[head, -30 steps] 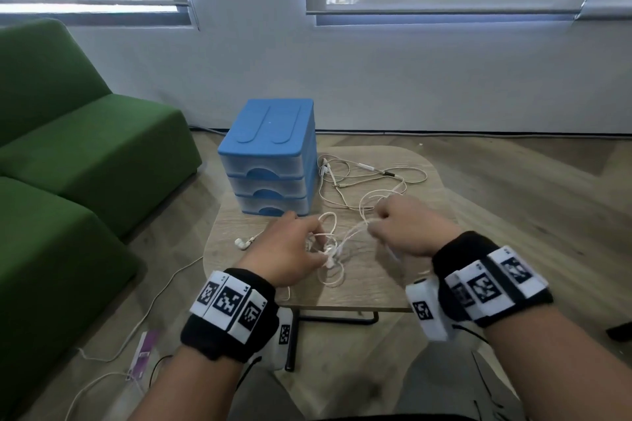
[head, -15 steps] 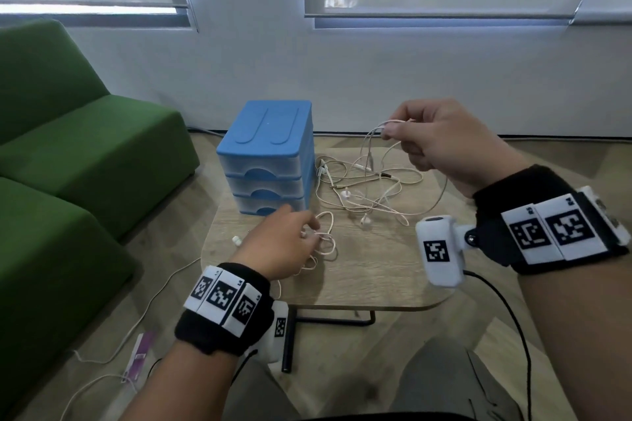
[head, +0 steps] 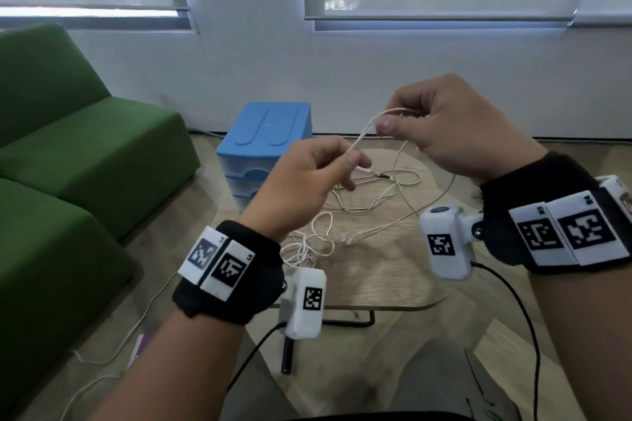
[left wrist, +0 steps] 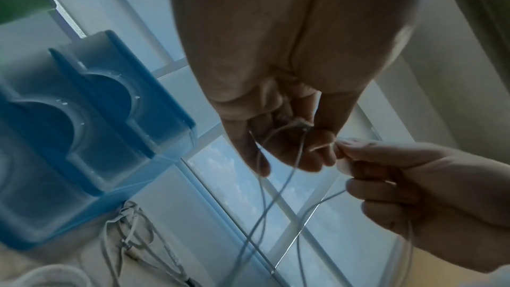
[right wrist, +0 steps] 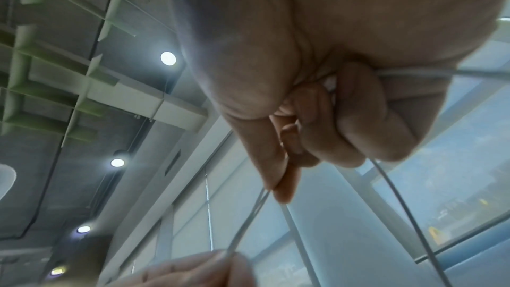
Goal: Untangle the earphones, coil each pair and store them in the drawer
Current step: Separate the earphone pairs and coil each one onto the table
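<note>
Fingertips of right hand (head: 448,131) and left hand (head: 304,184) pinching thin white earphone cable (head: 362,133) above wooden tabletop (head: 376,270), beside blue plastic drawer unit (head: 266,143); held earbud hard to make out. Left hand raised off tangle since a moment ago.

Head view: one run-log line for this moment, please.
stage: untangling | left hand: pinches thin white earphone cable | right hand: pinches same cable, raised | blue plastic three-drawer box: drawers shut | round wooden table: cables tangled

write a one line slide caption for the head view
Both hands, left hand and right hand, pinch a white earphone cable raised above the tangle on the table beside blue drawers.
</note>
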A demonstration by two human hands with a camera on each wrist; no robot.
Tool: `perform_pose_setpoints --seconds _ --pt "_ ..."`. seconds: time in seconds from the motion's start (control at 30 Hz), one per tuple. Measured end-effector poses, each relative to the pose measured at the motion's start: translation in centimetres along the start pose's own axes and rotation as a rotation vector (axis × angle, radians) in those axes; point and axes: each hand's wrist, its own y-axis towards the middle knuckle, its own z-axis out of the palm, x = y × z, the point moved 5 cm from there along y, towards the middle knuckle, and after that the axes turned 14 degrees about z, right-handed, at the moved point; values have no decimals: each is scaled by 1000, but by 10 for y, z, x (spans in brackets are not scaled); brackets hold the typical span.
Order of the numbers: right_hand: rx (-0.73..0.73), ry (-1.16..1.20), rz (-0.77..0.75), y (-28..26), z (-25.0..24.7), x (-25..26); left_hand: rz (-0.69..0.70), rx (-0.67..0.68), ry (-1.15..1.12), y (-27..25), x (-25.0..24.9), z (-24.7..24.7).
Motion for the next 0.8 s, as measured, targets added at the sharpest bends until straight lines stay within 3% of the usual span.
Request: perform_pose_setpoints --seconds 0.17,0.47,0.7,0.8 --pt "-175 -122 28 2 -16 -11 -66 -8 -54 -11 7 -2" --pt "-417 -132 65 6 -27 -23 -132 -32 -82 -17 15 -13" --pt "-267 -202 117 10 -27 -35 -172 -132 -38 -18 24 -25" --pt "-364 -195 174 15 -30 -52 -154 -75 103 -17 24 -31"
